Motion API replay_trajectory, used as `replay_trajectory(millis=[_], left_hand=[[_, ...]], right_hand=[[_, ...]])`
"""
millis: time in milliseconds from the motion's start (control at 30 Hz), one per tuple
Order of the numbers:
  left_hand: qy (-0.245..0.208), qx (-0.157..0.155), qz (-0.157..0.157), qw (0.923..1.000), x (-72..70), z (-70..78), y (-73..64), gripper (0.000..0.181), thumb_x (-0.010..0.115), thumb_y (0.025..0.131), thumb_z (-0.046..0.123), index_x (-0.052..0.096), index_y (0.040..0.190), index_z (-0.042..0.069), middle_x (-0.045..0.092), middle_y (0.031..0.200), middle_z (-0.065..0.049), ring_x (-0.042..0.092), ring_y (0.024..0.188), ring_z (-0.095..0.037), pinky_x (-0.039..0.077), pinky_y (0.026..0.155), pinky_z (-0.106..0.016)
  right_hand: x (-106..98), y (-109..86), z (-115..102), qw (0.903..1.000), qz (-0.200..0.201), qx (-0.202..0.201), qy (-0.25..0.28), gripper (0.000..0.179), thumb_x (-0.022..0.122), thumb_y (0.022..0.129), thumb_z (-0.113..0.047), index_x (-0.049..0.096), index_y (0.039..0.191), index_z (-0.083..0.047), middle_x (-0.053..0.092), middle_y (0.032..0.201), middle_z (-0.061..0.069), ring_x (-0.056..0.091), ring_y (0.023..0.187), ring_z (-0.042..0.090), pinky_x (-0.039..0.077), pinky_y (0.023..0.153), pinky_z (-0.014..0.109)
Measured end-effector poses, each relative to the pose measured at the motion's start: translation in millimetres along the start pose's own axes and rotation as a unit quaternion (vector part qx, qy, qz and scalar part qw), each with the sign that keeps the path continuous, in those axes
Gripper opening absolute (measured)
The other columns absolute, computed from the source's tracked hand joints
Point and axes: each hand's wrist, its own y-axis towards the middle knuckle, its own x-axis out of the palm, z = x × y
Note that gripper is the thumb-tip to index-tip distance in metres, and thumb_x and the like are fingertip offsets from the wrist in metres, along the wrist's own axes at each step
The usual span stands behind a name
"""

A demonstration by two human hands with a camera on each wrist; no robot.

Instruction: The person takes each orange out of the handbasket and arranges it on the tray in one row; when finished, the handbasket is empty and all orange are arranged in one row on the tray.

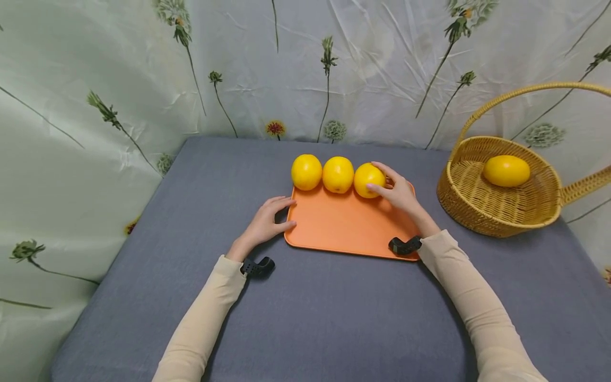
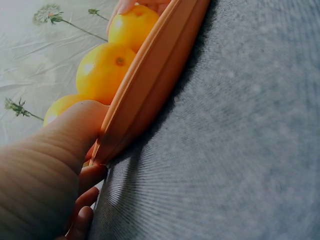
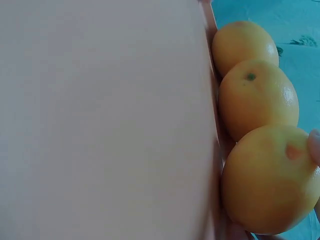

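Three yellow-orange oranges stand in a row along the far side of an orange tray. The right-hand orange is in my right hand, thumb on its near side and fingers round its far right. Beside it sit the middle orange and the left orange. My left hand rests at the tray's left edge, thumb and fingers spread and touching the rim. In the left wrist view, the thumb base partly covers the nearest orange; in the right wrist view, one fingertip touches the held orange.
A woven basket with a tall handle stands to the right of the tray, with one yellow fruit inside. A grey cloth covers the table. Behind it hangs a pale curtain printed with flowers.
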Motion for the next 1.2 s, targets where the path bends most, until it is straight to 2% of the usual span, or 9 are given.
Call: replay_trajectory(millis=[133,333,667,833,1033,1200], left_hand=[[0.000,-0.005,-0.002,1.0000,-0.5,-0.1,0.2,0.056,0.072,0.082,0.024,0.054,0.131,0.005,0.053,0.137,-0.015,0.039,0.134,-0.033,0.030,0.113,-0.051],[0.002,0.005,0.002,1.0000,1.4,0.5,0.9,0.056,0.072,0.081,0.023,0.054,0.130,0.004,0.054,0.136,-0.016,0.039,0.134,-0.033,0.030,0.113,-0.050],[0.003,0.019,0.010,0.9998,4.9,0.5,0.9,0.054,0.073,0.080,0.021,0.056,0.128,0.003,0.055,0.134,-0.016,0.041,0.132,-0.034,0.032,0.112,-0.050],[0.004,0.028,0.016,0.9995,3.8,0.0,1.2,0.054,0.073,0.080,0.020,0.056,0.128,0.003,0.056,0.134,-0.017,0.042,0.132,-0.034,0.033,0.111,-0.050],[0.004,0.016,0.011,0.9998,2.7,-1.2,-0.3,0.054,0.073,0.081,0.021,0.056,0.129,0.004,0.055,0.135,-0.016,0.041,0.133,-0.034,0.032,0.111,-0.051],[0.003,0.012,0.009,0.9999,1.1,-1.8,-1.1,0.055,0.073,0.081,0.021,0.055,0.129,0.004,0.055,0.135,-0.016,0.040,0.133,-0.034,0.031,0.111,-0.051]], right_hand=[[-1,-3.4,-14,0.9996,-0.012,0.001,0.026,0.063,0.062,0.090,-0.016,0.033,0.146,-0.010,0.028,0.153,0.016,0.038,0.133,0.040,0.033,0.110,0.053],[-4,-11.9,-33,0.9991,-0.024,0.016,0.031,0.064,0.059,0.091,-0.011,0.029,0.147,-0.005,0.023,0.154,0.020,0.035,0.133,0.044,0.032,0.110,0.055],[-7,-6.5,-3,0.9990,-0.043,0.010,0.009,0.075,0.061,0.090,-0.019,0.018,0.151,-0.016,0.015,0.158,0.014,0.032,0.135,0.040,0.032,0.110,0.055],[-10,-7.2,0,0.9988,-0.047,0.013,0.006,0.078,0.062,0.090,-0.021,0.014,0.152,-0.018,0.013,0.158,0.014,0.029,0.138,0.040,0.030,0.112,0.054],[-16,-11.8,-1,0.9985,-0.048,0.026,-0.010,0.081,0.063,0.089,-0.028,0.012,0.152,-0.022,0.020,0.153,0.023,0.029,0.139,0.041,0.030,0.112,0.054],[-27,-19.4,-4,0.9980,-0.046,0.039,-0.019,0.080,0.063,0.089,-0.032,0.014,0.151,-0.027,0.020,0.154,0.023,0.032,0.138,0.042,0.033,0.108,0.057]])
